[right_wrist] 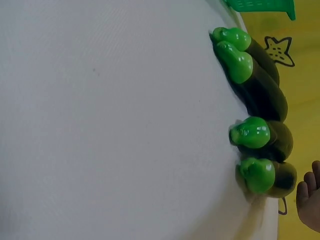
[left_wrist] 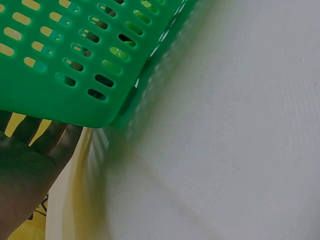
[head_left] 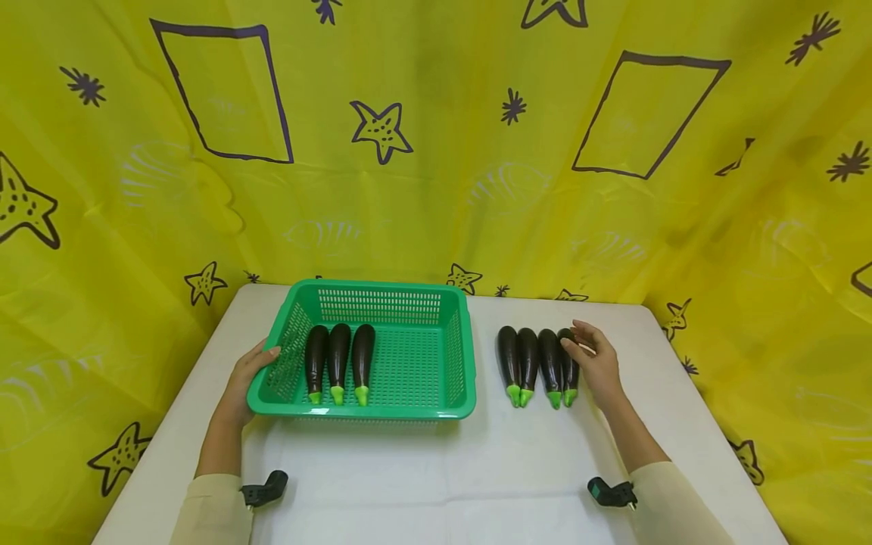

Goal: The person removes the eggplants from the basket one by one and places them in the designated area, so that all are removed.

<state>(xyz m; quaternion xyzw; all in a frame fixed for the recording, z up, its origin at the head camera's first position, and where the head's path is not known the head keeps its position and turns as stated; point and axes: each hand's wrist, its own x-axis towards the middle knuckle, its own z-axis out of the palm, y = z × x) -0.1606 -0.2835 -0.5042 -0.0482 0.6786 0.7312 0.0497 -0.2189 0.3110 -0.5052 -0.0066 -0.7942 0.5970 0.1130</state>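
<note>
A green perforated plastic basket stands on the table, with three dark eggplants lying side by side in its left part, green stems toward me. My left hand holds the basket's left rim, thumb over the top; in the left wrist view its fingers are at the rim's underside. Right of the basket several more eggplants lie in a row. My right hand is beside the rightmost eggplant, its fingers loosely bent near the top end. In the right wrist view that hand appears apart from the eggplants.
A white cloth covers the table. Yellow curtains with drawn stars and frames hang close behind the table and along both sides. A dark wrist device sits at the left sleeve, another such device at the right.
</note>
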